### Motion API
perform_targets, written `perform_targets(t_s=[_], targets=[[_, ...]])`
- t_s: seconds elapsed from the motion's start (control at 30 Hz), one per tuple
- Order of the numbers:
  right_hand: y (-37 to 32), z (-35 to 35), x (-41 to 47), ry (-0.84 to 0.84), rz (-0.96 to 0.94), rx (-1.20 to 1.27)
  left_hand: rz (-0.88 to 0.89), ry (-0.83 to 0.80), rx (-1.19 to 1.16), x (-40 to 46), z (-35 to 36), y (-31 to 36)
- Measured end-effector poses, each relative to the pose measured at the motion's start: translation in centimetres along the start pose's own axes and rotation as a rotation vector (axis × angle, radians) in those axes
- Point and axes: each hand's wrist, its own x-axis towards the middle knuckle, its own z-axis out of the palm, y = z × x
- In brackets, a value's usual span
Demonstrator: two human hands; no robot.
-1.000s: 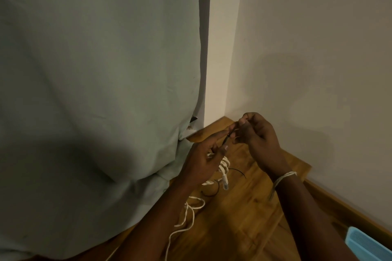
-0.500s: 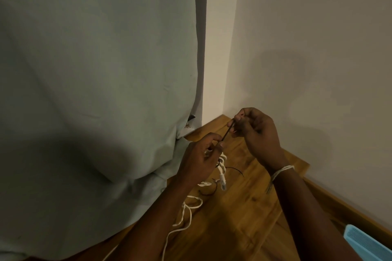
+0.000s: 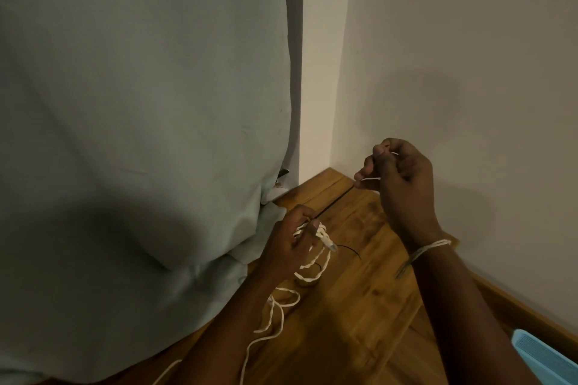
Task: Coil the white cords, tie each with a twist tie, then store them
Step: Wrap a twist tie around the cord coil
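The left hand (image 3: 292, 244) holds the partly coiled white cord (image 3: 316, 255) at six o'clock; the right hand (image 3: 397, 178) pinches the twist tie (image 3: 336, 200). Tying looks unfinished, storing remains.

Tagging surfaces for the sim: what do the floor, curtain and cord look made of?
Floor: looks like wood or wood-look laminate, semi-gloss; brown grain, plank seams, soft sheen. Curtain: woven fabric, matte grey-green; it drapes in soft folds and bunches on the floor. Cord: white, twisted in look, limp in loose loops, ending in a plug; probably plastic-sheathed cable, too small to tell surely.
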Motion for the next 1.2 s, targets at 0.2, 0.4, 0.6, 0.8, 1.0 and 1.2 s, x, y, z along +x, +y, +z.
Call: perform_targets(t_s=[0.2, 0.4, 0.6, 0.8, 1.0, 1.2], targets=[[2.3, -0.7, -0.7, -0.261, 0.016, -0.215, 0.029, 0.03, -0.017, 0.1, -1.0, -0.3], [4.1, -0.5, -1.8, -0.611, -0.202, -0.957, 0.078, -0.045, 0.008, 0.3, -1.7, -0.4], [3.4, -1.2, -1.3, -0.822, -0.259, -1.024, 0.141, -0.198, 0.116, -0.1, -2.2, -0.6], [2.2, -1.3, -0.8, -0.793, -0.306, -1.009, 0.194, -0.168, 0.113, 0.3, -2.2, -0.1], [2.8, -1.2, -1.5, -0.598, -0.286, -1.018, 0.128, -0.139, 0.045, 0.1, -1.7, 0.2], [2.4, -1.1, -1.2, -0.569, -0.344, -1.061, 0.134, -0.169, 0.051, 0.1, -1.8, 0.4]])
